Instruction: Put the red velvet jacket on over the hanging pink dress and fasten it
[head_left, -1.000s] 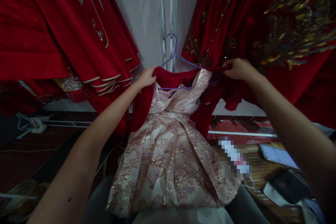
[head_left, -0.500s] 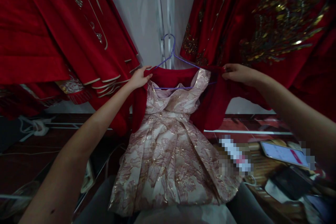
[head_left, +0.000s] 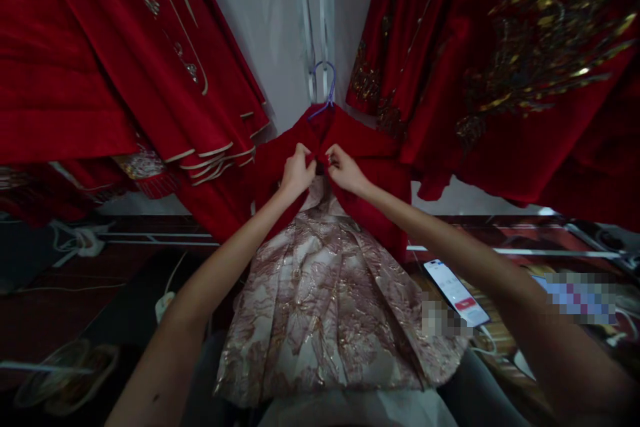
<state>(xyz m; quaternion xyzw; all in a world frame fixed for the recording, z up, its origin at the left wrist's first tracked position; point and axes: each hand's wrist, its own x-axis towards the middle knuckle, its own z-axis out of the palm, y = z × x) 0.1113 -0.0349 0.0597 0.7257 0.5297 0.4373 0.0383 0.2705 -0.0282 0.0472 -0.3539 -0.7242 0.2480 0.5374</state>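
A short red jacket [head_left: 373,177] hangs over a pale pink and gold brocade dress [head_left: 330,300] on a purple hanger [head_left: 331,83]. My left hand [head_left: 299,170] pinches the jacket's left front edge near the collar. Close beside it, my right hand [head_left: 344,168] pinches the opposite front edge. Only a small gap lies between the two hands, and the dress's bodice shows just below them. The jacket covers the dress's straps and most of the hanger. The dress's skirt spreads downward over my lap.
Red garments with pale piping [head_left: 165,80] hang at the left. Red garments with gold sequins [head_left: 540,47] hang at the right. A lit phone [head_left: 457,293] with a cable lies on a slatted surface at lower right. A white rail [head_left: 510,251] runs low behind.
Both hands have moved inward from the jacket's spread-out sides to the middle below the collar. The jacket's fronts now cover the dress's top and the hanger's arms.
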